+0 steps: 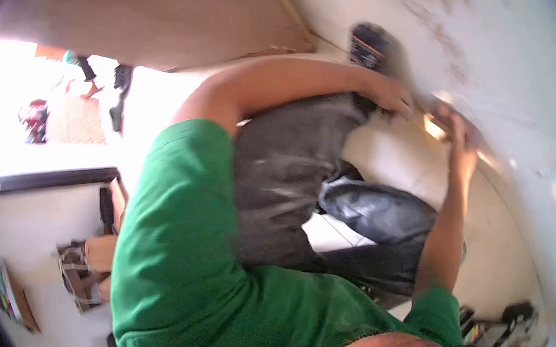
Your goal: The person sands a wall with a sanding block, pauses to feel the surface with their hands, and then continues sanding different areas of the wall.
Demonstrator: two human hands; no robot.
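My right hand is blurred, its fingers curled around a small, bright yellowish glinting thing whose kind I cannot tell. My left hand reaches in from the other side, fingertips pointing at the glint with a short gap between; motion smears its fingers. Both hands are low beside the pale, stained wall. Just beyond my left hand, a dark cylindrical container stands near the wall's foot. Under my arms show my dark trousers and a shiny black piece over the leg.
Light floor tiles lie beneath my hands. A brown panel rises behind my left arm. Past it, a bright doorway shows a person's leg outside. Shelves hang on the far wall. Dark items lie near my right elbow.
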